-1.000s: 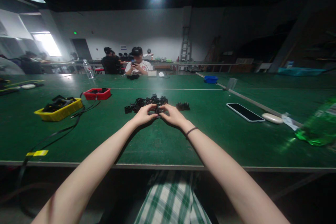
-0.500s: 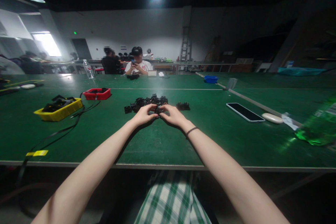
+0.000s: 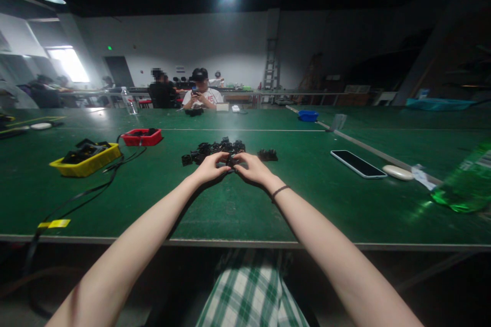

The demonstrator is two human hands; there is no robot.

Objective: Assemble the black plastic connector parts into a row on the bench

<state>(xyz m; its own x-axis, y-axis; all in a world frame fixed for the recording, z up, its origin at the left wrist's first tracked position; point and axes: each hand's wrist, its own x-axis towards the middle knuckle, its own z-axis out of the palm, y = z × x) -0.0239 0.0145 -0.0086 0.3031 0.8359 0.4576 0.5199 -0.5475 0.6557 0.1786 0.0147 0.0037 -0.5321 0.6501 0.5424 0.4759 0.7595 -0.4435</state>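
Note:
Both my arms reach out over a green table. My left hand and my right hand meet fingertip to fingertip, both pinched on one small black part between them. Just beyond the fingers lies a heap of several small black parts. A separate small cluster of black parts sits to the right of the heap. A dark band circles my right wrist.
A yellow tray of black pieces and a red tray stand at the left, with black cables running to the table edge. A phone, a white oval object and a green bottle lie at the right. People sit at the far end.

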